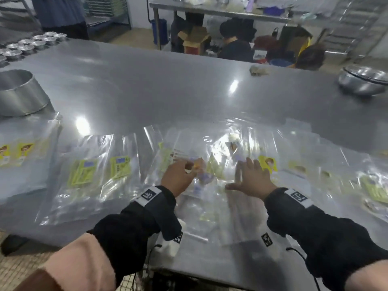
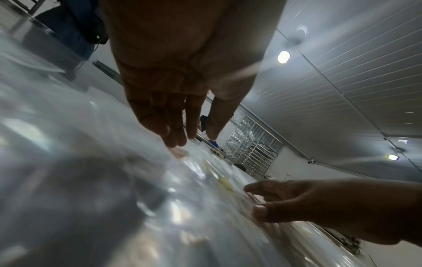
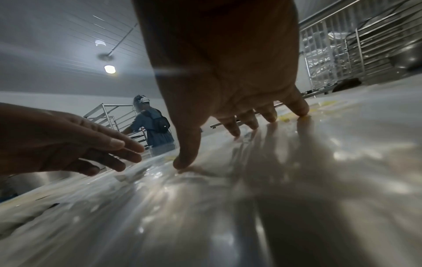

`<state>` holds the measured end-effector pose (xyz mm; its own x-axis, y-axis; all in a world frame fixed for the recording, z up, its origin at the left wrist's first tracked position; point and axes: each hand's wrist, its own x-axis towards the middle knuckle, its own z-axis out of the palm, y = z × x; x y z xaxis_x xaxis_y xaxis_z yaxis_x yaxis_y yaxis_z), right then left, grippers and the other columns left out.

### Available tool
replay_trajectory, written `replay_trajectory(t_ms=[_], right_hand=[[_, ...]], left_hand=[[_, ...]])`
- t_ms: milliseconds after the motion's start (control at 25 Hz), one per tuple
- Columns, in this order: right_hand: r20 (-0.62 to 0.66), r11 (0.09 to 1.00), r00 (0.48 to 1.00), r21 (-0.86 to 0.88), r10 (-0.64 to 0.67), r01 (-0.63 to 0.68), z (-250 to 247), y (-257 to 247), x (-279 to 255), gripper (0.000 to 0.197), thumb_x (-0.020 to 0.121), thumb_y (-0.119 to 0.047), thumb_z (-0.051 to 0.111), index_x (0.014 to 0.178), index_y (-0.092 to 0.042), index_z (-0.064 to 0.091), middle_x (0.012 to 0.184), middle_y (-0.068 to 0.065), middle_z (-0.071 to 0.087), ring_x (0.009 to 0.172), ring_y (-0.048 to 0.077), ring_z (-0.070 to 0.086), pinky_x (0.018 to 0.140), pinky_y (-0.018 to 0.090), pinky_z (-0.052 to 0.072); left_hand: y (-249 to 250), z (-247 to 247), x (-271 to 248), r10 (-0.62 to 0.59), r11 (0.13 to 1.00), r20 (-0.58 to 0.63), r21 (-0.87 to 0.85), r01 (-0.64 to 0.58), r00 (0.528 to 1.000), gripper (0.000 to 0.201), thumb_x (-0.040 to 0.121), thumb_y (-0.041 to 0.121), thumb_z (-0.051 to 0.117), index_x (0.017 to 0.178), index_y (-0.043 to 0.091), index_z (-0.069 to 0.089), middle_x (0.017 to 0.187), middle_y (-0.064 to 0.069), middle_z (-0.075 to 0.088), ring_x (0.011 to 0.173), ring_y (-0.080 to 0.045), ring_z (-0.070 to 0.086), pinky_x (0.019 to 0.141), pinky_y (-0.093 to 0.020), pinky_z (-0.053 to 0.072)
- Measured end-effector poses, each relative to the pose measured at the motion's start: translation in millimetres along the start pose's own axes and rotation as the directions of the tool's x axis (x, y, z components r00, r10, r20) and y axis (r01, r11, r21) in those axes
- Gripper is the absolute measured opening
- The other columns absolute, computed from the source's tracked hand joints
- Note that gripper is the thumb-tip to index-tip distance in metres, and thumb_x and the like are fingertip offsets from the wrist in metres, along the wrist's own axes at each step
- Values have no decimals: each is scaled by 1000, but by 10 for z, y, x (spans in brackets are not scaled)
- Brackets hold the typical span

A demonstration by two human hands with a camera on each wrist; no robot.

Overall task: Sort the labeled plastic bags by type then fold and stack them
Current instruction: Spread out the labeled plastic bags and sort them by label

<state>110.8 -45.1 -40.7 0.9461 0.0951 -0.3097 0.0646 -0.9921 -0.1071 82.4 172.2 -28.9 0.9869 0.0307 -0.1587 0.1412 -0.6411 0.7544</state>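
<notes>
Clear plastic bags with yellow labels lie spread over the near half of a steel table (image 1: 168,85). A loose heap of bags (image 1: 212,143) lies in the middle, and under my hands lies a flatter bag (image 1: 210,208). My left hand (image 1: 184,173) reaches over the heap with straight fingers (image 2: 173,137) touching the plastic. My right hand (image 1: 249,175) lies spread flat on the bags, its fingertips (image 3: 235,131) and thumb pressing the film down. Bags with green-yellow labels (image 1: 88,171) lie to the left. A stack with yellow picture labels (image 1: 19,152) lies at the far left.
More labelled bags (image 1: 315,166) trail off to the right. A round metal pan (image 1: 21,91) and small foil moulds (image 1: 31,44) stand at the left, a steel bowl (image 1: 365,80) at the far right. People crouch beyond the table; another person (image 3: 155,124) stands by a rack.
</notes>
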Motion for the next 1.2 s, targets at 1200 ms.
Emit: replay_trajectory(t_ms=[1200], right_hand=[[-232,738,973,656,-6,161,-86,447,-66,50,89,-23,63,134,-11,44,137,5,46,128,21,41,93,20,31]], left_hand=[[779,777,201,-163,704,234,-653,279,958,30,87,4,60,115,-8,58,97,-24,67,64,-21,69,57,-29,57]])
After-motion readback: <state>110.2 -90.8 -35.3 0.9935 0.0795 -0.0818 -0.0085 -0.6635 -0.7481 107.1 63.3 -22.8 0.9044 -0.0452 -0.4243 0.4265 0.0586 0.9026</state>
